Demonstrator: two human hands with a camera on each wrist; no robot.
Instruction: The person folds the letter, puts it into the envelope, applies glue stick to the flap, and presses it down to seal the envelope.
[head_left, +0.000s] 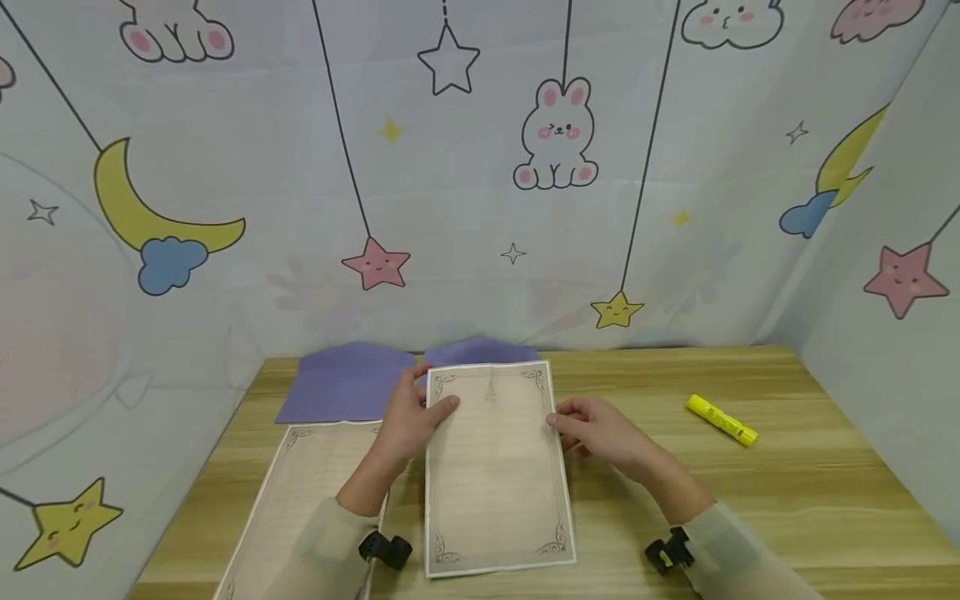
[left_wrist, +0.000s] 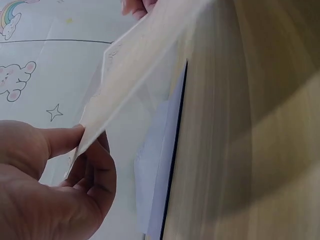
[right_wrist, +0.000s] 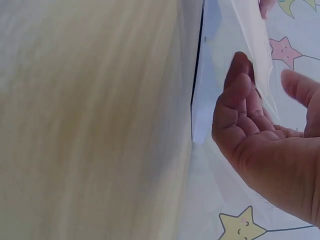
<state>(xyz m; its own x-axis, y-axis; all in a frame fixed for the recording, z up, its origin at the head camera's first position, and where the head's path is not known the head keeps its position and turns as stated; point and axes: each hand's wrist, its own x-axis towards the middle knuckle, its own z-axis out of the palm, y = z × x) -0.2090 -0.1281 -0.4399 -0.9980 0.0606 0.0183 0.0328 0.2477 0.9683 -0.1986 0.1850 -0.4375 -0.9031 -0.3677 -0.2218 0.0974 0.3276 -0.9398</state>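
A cream sheet of letter paper (head_left: 495, 475) with a dark ornamental corner border is held up off the table. My left hand (head_left: 408, 421) pinches its left edge near the top, thumb in front and fingers behind, as the left wrist view (left_wrist: 55, 185) shows. At the right edge is my right hand (head_left: 603, 433). In the right wrist view its loosely bent fingers (right_wrist: 235, 107) reach behind the paper (right_wrist: 257, 45), while the thumb stands apart from it. Whether those fingers touch the sheet is hard to tell.
A second bordered sheet (head_left: 300, 492) lies on the wooden table (head_left: 637, 533), partly under my left forearm. Two purple envelopes (head_left: 341, 387) lie at the back, one partly hidden by the raised sheet. A yellow marker-like tube (head_left: 722, 420) lies right. A printed cloth (head_left: 480, 208) hangs behind.
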